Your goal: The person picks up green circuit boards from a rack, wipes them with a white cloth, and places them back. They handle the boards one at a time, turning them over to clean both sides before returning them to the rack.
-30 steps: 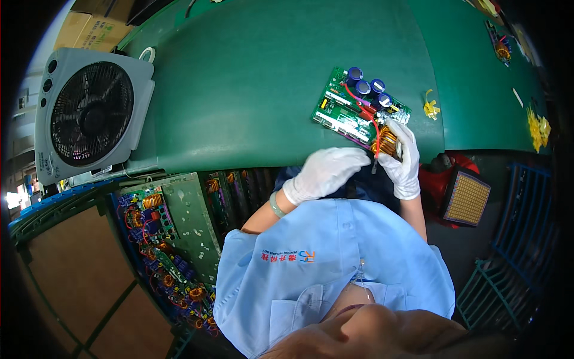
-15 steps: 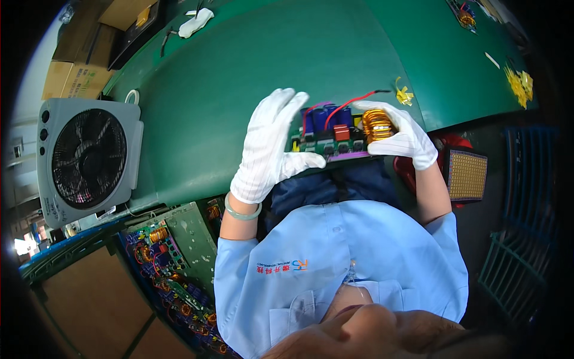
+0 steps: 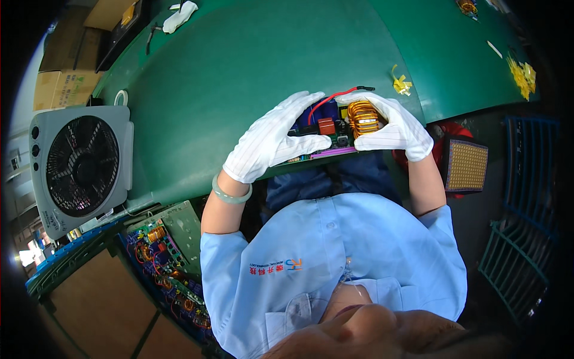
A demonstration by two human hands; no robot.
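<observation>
- One grey, square-cased fan with a round black grille stands at far left.
- Several circuit boards with copper coils lie crowded at lower left.
- Left hand in a white fabric glove grasps the board's left end, thumb on the near side.
- Green circuit board with blue cylindrical capacitors and a purple edge strip sits between both hands, at the green tabletop's near edge.
- Right hand, likewise gloved, clasps the board's copper-wound coil.
</observation>
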